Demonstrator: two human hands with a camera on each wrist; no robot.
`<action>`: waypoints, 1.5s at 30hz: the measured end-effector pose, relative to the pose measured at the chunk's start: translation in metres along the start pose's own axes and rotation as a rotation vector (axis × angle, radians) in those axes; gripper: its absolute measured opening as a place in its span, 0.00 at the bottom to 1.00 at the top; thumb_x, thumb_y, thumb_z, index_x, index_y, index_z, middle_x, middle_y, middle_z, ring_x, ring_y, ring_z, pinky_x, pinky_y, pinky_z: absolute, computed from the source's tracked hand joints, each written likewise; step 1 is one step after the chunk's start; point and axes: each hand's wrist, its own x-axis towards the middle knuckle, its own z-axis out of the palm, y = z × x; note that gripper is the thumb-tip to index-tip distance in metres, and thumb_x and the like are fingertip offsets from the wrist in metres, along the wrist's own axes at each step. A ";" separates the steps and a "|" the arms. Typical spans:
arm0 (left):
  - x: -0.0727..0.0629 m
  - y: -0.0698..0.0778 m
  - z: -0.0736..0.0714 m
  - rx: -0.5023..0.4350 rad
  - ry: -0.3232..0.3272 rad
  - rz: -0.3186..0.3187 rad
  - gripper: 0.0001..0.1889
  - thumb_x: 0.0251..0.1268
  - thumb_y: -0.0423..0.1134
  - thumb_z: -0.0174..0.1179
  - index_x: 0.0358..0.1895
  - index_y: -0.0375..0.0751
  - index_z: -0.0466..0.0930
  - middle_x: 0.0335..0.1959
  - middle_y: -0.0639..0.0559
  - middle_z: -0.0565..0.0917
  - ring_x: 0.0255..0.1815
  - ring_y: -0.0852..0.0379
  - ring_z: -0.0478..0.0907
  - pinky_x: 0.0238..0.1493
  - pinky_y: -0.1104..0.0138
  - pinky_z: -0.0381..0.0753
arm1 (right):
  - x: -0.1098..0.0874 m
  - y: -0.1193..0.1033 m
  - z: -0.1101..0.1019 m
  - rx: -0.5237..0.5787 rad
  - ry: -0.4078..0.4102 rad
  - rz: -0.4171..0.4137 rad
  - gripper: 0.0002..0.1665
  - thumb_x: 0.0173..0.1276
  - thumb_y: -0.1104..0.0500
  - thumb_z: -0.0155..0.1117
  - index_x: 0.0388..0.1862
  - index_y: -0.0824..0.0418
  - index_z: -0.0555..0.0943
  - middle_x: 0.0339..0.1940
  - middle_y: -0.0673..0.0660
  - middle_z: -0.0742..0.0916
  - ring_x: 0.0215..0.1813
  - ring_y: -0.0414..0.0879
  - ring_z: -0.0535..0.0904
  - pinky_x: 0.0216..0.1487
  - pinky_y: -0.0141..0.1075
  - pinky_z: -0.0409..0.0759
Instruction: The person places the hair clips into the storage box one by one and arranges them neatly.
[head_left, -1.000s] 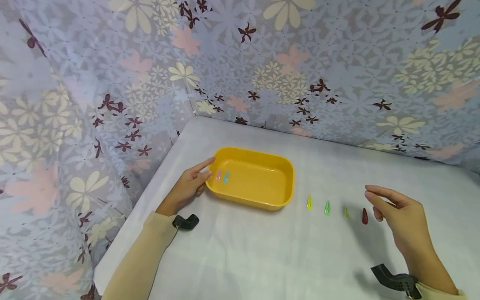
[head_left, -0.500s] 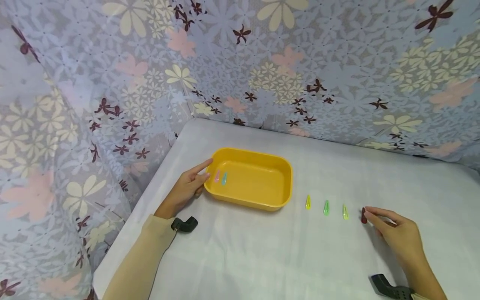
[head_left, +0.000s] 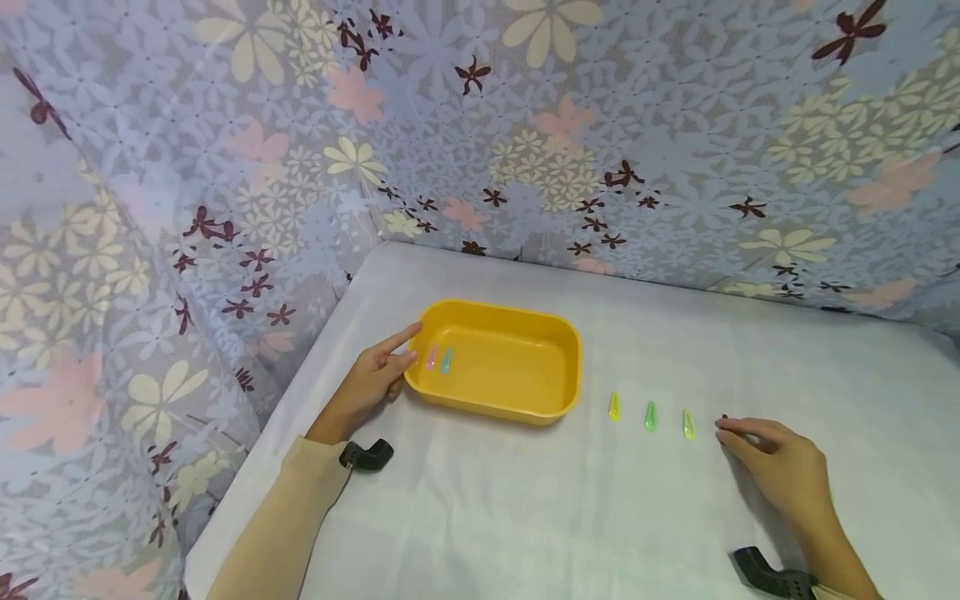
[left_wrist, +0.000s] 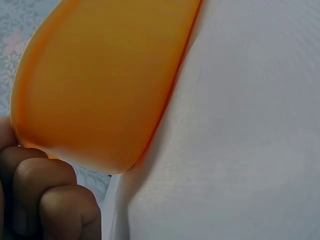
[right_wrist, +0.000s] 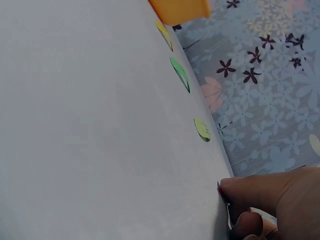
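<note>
My left hand (head_left: 371,375) holds the left end of a yellow plastic tray (head_left: 491,410), index finger and thumb at its rim; the left wrist view shows the other fingers curled beside the tray wall (left_wrist: 100,100). A pink hair clip (head_left: 431,357) and a blue hair clip (head_left: 446,361) lie inside. At the right, my right hand (head_left: 783,467) pinches a dark red hair clip (head_left: 723,417) between thumb and index finger, mostly hidden by the fingertips. Left of it, in a row on the white cloth, are a pale green-yellow clip (head_left: 688,424), a green clip (head_left: 651,416) and a yellow clip (head_left: 614,406).
White cloth (head_left: 525,517) covers the table. A flowered fabric (head_left: 450,125) hangs behind and along the left side. Each wrist carries a black curved mount, the left one (head_left: 367,456) and the right one (head_left: 772,573).
My right hand has come down to the dark red hair clip and taken it between thumb and fingertip. The left hand stays at the tray, and the head view has shifted slightly.
</note>
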 end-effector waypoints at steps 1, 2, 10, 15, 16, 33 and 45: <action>-0.001 0.000 -0.001 -0.004 0.004 0.001 0.28 0.80 0.40 0.56 0.79 0.50 0.65 0.15 0.51 0.66 0.14 0.59 0.59 0.19 0.69 0.61 | 0.000 -0.002 0.000 -0.001 0.000 -0.012 0.18 0.70 0.46 0.71 0.50 0.55 0.91 0.55 0.61 0.88 0.43 0.42 0.77 0.38 0.34 0.69; -0.002 -0.001 -0.002 -0.007 0.007 0.001 0.28 0.80 0.40 0.56 0.79 0.50 0.65 0.15 0.50 0.66 0.15 0.59 0.59 0.19 0.69 0.61 | 0.001 -0.003 0.001 0.002 -0.005 -0.017 0.18 0.70 0.46 0.71 0.49 0.56 0.91 0.54 0.61 0.88 0.43 0.43 0.79 0.38 0.34 0.69; -0.005 0.001 -0.008 0.008 0.024 0.002 0.28 0.80 0.40 0.56 0.79 0.49 0.65 0.15 0.52 0.66 0.15 0.59 0.59 0.19 0.69 0.61 | 0.007 -0.009 0.005 0.016 -0.022 -0.039 0.20 0.72 0.45 0.69 0.49 0.59 0.91 0.50 0.63 0.89 0.50 0.63 0.84 0.40 0.44 0.74; -0.003 0.003 -0.010 0.004 0.019 0.021 0.28 0.80 0.40 0.55 0.79 0.47 0.64 0.15 0.53 0.66 0.14 0.60 0.59 0.19 0.69 0.60 | 0.011 -0.011 0.006 0.079 -0.057 0.026 0.28 0.72 0.39 0.66 0.53 0.61 0.89 0.54 0.64 0.87 0.61 0.67 0.79 0.56 0.62 0.72; -0.003 0.002 -0.011 -0.001 0.015 0.021 0.28 0.80 0.39 0.55 0.79 0.47 0.63 0.15 0.53 0.66 0.14 0.60 0.58 0.19 0.69 0.60 | 0.011 -0.011 0.006 0.085 -0.067 0.048 0.30 0.72 0.38 0.65 0.54 0.62 0.89 0.55 0.65 0.87 0.62 0.67 0.78 0.58 0.63 0.71; -0.005 -0.001 -0.015 -0.013 0.004 0.021 0.28 0.80 0.40 0.56 0.79 0.49 0.65 0.14 0.52 0.65 0.14 0.58 0.58 0.18 0.68 0.60 | 0.009 -0.011 0.004 0.349 -0.236 0.316 0.35 0.65 0.34 0.70 0.62 0.55 0.85 0.38 0.33 0.87 0.26 0.42 0.72 0.23 0.37 0.72; 0.000 -0.001 -0.002 0.026 0.009 0.002 0.27 0.80 0.42 0.57 0.78 0.52 0.67 0.16 0.52 0.66 0.16 0.58 0.60 0.20 0.69 0.62 | 0.009 -0.016 -0.018 0.543 -0.281 0.271 0.32 0.67 0.41 0.72 0.65 0.55 0.83 0.35 0.41 0.87 0.22 0.45 0.68 0.24 0.42 0.64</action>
